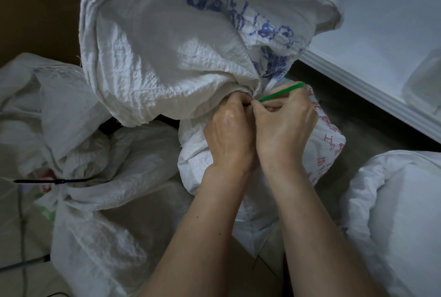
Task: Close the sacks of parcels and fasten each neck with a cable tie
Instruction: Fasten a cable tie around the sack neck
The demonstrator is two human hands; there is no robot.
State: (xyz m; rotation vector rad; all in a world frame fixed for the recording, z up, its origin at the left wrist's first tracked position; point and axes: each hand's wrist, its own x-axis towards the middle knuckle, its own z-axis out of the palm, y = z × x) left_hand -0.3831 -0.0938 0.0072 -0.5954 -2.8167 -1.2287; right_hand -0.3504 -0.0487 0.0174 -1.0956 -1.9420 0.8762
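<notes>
A white woven sack (171, 53) with blue print has its mouth gathered into a tight neck at the frame's centre. My left hand (229, 132) pinches that gathered neck. My right hand (284, 127) presses against the left one and holds a green cable tie (281, 92), whose free tail sticks up and to the right. The tie's head and loop are hidden between my fingers. Below my hands the sack's body carries red print (329, 139).
On the left lies another white sack (114, 191), its neck bound with a black cable tie (52, 181). A third white sack (401, 213) fills the lower right. A white panel with a moulded edge (372, 57) runs along the upper right. A dark cable (21, 263) crosses the floor.
</notes>
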